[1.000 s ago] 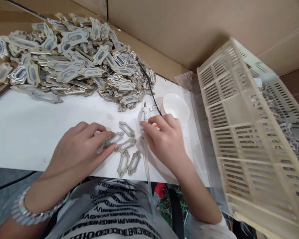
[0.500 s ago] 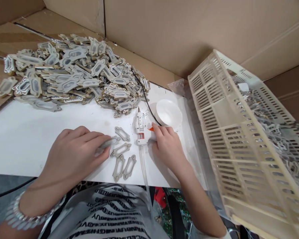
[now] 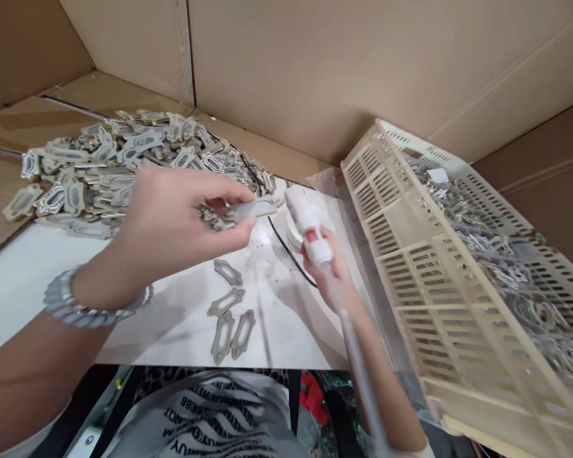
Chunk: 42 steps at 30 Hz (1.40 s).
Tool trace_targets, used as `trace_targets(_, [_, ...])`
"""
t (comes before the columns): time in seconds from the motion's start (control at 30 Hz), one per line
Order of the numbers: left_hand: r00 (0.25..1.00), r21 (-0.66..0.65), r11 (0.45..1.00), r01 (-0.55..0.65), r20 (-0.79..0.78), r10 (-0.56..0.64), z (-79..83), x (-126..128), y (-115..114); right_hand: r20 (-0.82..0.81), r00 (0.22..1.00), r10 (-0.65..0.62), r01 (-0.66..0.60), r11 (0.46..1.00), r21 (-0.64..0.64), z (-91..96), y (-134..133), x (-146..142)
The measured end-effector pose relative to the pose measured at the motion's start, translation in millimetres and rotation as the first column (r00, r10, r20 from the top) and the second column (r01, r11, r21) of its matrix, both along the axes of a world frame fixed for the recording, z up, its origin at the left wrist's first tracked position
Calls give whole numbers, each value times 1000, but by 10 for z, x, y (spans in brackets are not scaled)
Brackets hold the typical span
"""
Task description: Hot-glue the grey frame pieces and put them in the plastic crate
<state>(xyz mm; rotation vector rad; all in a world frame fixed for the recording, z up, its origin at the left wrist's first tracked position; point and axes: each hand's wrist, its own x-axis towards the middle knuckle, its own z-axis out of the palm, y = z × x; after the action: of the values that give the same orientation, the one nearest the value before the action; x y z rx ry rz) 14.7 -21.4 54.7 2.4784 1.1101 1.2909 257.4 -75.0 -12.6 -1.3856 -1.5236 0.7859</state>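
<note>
Pinched between the thumb and fingers of my left hand (image 3: 181, 222) is a flat grey frame-shaped piece (image 3: 255, 208), raised above the table. My right hand (image 3: 332, 270) grips a white glue gun (image 3: 308, 222), lifted and blurred by motion, its front end close to the piece's tip. A long clear glue stick (image 3: 358, 362) trails from the gun's back end toward me. Below my left hand, several loose grey frames lie on the white tabletop, among them one frame (image 3: 228, 272) and a lower one (image 3: 243, 334).
A large heap of similar frames (image 3: 76, 156) covers the back left. A white bowl (image 3: 293, 232) sits partly hidden behind the gun. A black cord (image 3: 286, 249) crosses the table. On the right a cream plastic crate (image 3: 401, 248) holds many pieces. Cardboard walls (image 3: 286, 76) enclose the back.
My right hand has picked the glue gun up off the table. My left hand has lifted the frame piece up and to the right, toward the gun's front end.
</note>
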Motion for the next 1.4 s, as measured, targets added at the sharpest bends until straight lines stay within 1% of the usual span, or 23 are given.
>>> trace_targets(0.03, [998,8,998,56,-3,-56,-14,37,44,-150,987,-60,58,998,-19,43,21,-39])
trace_targets(0.07, [994,21,994,105,-10,-105,-39,72,76,-280,953,-120,112,993,-45,86,42,-86])
trace_targets(0.1, [990,34,990,139,-18,-139,-72,102,99,-376,910,-173,160,985,-66,125,62,-138])
trace_targets(0.17, [985,54,984,173,-22,-172,-153,148,117,-482,850,-212,190,977,-94,187,94,-239])
trace_targets(0.23, [983,40,982,186,2,-186,-240,173,109,-517,833,-197,154,980,-125,213,112,-323])
trace_targets(0.33, [979,-28,979,200,48,-198,-357,188,77,-551,817,-171,79,979,-187,183,111,-399])
trace_targets(0.47, [977,-152,966,208,75,-199,-462,217,40,-588,784,-198,90,974,-208,114,78,-416])
trace_targets(0.53, [975,-259,942,213,112,-190,-492,238,37,-579,788,-207,100,972,-212,106,63,-401])
trace_targets(0.57, [972,-348,911,222,151,-179,-502,249,41,-569,794,-211,103,971,-217,108,57,-391])
trace_targets(0.6, [966,-467,850,243,201,-166,-510,259,47,-556,803,-216,107,969,-222,112,53,-380])
trace_targets(0.63, [956,-598,753,275,254,-147,-516,267,54,-539,813,-223,117,968,-223,117,50,-369])
trace_targets(0.67, [944,-713,627,314,304,-128,-522,275,63,-518,824,-229,130,967,-220,120,47,-359])
trace_targets(0.7, [931,-792,497,354,347,-112,-528,280,71,-495,837,-234,144,966,-214,122,44,-350])
trace_targets(0.73, [919,-835,391,389,380,-103,-536,284,78,-472,849,-237,155,966,-207,121,40,-342])
trace_targets(0.77, [910,-853,319,414,403,-102,-545,286,83,-454,859,-236,157,966,-203,120,36,-335])
trace_targets(0.8, [903,-857,284,430,418,-103,-554,285,86,-440,868,-230,152,967,-206,117,31,-330])
trace_targets(0.87, [899,-859,267,437,428,-97,-573,278,91,-427,879,-211,124,967,-223,114,21,-325])
trace_targets(1.07, [921,-889,245,387,383,-63,-573,268,114,-412,896,-168,72,968,-240,120,9,-337])
trace_targets(1.17, [922,-896,220,387,370,-115,-551,276,121,-401,902,-160,69,970,-233,98,14,-343])
trace_targets(1.23, [921,-896,220,387,363,-141,-538,265,127,-399,904,-153,73,975,-209,70,16,-328])
trace_targets(1.27, [925,-894,240,379,359,-125,-532,252,133,-401,904,-150,78,979,-191,56,14,-312])
trace_targets(1.3, [932,-890,278,362,352,-86,-527,233,141,-402,904,-145,84,983,-164,46,10,-289])
trace_targets(1.4, [928,-844,449,293,363,78,-509,155,176,-353,929,-110,82,992,-92,54,-5,-196])
